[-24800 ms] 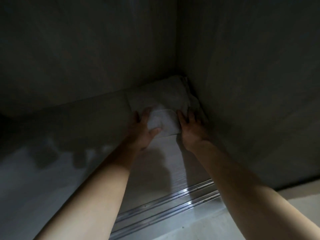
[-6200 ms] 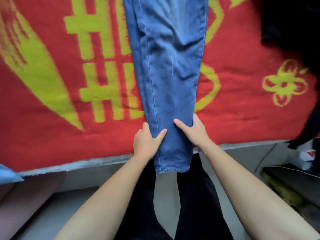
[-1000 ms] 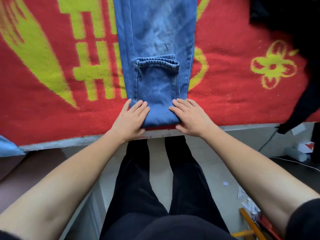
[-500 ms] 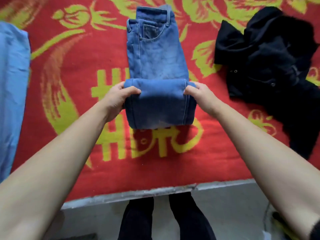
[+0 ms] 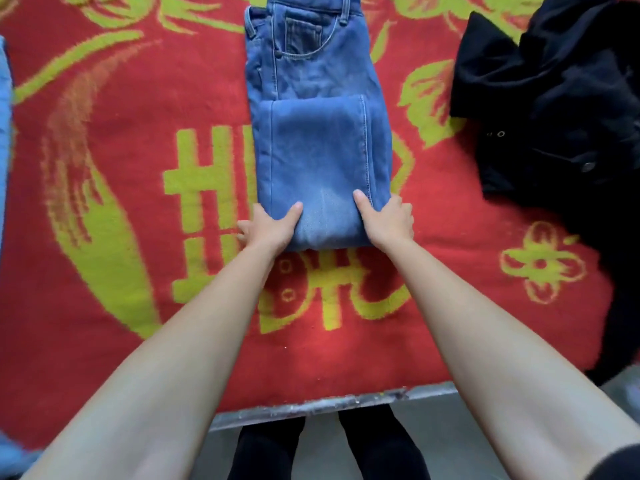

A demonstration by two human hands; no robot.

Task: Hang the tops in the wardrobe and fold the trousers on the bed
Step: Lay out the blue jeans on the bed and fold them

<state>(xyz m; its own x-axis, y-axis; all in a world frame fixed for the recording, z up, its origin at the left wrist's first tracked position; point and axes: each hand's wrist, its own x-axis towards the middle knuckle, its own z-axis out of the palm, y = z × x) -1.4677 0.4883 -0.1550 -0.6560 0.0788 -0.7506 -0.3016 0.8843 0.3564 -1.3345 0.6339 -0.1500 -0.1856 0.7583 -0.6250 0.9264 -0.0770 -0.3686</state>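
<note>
A pair of blue jeans (image 5: 311, 147) lies on the red blanket (image 5: 138, 202) of the bed, waistband at the far end. The legs are folded up over the thigh part. My left hand (image 5: 266, 228) grips the near left corner of the fold, thumb on top of the denim. At the near right corner my right hand (image 5: 389, 220) holds the fold the same way, thumb on top and fingers curled at the side. The fingers under the cloth are hidden.
A black garment (image 5: 554, 109) lies crumpled on the blanket to the right of the jeans. Light blue cloth (image 5: 4, 133) shows at the left edge. The bed's near edge (image 5: 329, 407) runs in front of my legs.
Half a second ago both hands held the folded legs by the far end, carrying them up. Now that part lies flat on the thigh part and my hands hold the near fold.
</note>
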